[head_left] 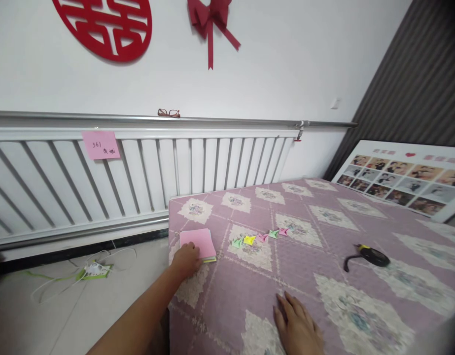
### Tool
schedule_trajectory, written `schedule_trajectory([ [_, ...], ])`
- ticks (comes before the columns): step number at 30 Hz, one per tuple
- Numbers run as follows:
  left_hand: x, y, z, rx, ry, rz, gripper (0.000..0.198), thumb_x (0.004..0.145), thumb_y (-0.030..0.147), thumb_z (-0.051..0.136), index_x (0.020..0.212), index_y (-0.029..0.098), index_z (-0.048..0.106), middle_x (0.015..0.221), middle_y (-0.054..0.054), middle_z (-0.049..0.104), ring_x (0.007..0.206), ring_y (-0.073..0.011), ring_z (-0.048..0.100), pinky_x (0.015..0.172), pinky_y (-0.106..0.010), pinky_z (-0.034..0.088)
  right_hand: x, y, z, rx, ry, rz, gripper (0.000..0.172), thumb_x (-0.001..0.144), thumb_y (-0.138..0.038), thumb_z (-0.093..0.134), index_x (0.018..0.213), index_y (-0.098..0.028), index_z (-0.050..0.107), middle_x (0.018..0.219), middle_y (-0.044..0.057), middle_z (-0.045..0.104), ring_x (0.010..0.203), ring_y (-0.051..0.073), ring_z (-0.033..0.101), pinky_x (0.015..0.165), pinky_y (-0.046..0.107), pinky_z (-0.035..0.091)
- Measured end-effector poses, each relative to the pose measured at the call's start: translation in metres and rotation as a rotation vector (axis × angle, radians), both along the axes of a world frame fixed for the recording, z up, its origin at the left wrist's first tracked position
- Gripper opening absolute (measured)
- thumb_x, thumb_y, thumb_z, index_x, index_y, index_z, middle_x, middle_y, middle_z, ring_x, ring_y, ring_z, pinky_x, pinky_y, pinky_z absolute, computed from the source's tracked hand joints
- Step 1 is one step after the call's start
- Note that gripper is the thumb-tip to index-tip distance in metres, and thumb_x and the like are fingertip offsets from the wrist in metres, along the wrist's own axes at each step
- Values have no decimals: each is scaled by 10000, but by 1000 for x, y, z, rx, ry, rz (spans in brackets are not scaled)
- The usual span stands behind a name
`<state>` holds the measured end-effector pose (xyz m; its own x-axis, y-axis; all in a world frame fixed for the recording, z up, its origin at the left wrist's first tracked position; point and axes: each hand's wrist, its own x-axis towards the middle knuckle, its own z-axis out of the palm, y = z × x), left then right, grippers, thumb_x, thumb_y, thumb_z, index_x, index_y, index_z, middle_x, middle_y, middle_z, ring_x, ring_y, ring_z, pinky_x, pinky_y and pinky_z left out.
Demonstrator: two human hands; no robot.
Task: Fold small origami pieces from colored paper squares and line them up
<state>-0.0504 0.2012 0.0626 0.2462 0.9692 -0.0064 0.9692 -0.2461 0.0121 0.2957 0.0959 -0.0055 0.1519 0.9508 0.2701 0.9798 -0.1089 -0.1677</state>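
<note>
The left hand [186, 260] rests its loosely curled fingers on the near edge of a pink sticky-note pad [196, 243], which lies close to the left corner of the quilted bed [323, 236]. The right hand [297, 325] lies flat and open on bare quilt near the front edge, gripping nothing. A row of small folded paper pieces [260, 238] sits beyond the pad, and a black tape measure [369, 255] lies well apart to the right.

A quilted bed [323, 236] bears a paper pad [196, 242], folded papers [249, 240], a black tape [371, 255].
</note>
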Motion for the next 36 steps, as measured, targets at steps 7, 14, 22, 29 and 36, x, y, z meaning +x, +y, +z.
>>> schedule_trajectory([
  [7,-5,2,3,-16,14,-70,223,888,342,486,1018,192,587,1081,-104,565,996,-258,545,796,-350,472,-30,16,-7,176,234,171,419,854,-459,385,1107,-271,663,1196,59,651,1120,270,579,947,488,420],
  [14,-5,8,1,-40,34,-72,249,945,274,380,1008,177,601,1052,-123,591,986,-258,565,801,-372,467,-111,56,16,142,604,388,325,831,-356,466,1023,-215,687,1119,86,681,1088,249,595,989,419,414],
  [22,-14,17,3,-29,-36,-12,318,975,294,326,936,188,623,967,-86,637,935,-229,606,780,-334,454,-151,97,34,63,785,401,207,768,-262,484,794,-210,683,843,65,687,847,219,622,812,333,474],
  [29,-17,20,6,-10,-91,5,341,977,327,335,905,195,640,961,-80,656,948,-221,605,815,-321,431,-181,128,45,-50,970,354,169,775,-276,509,761,-207,662,758,31,673,737,197,625,722,308,483],
  [36,-18,20,7,-2,-119,11,337,972,314,352,871,192,650,931,-72,665,919,-215,609,801,-313,430,-206,150,41,-193,1244,173,293,797,-389,574,1002,-179,574,733,13,649,556,142,629,434,214,436],
])
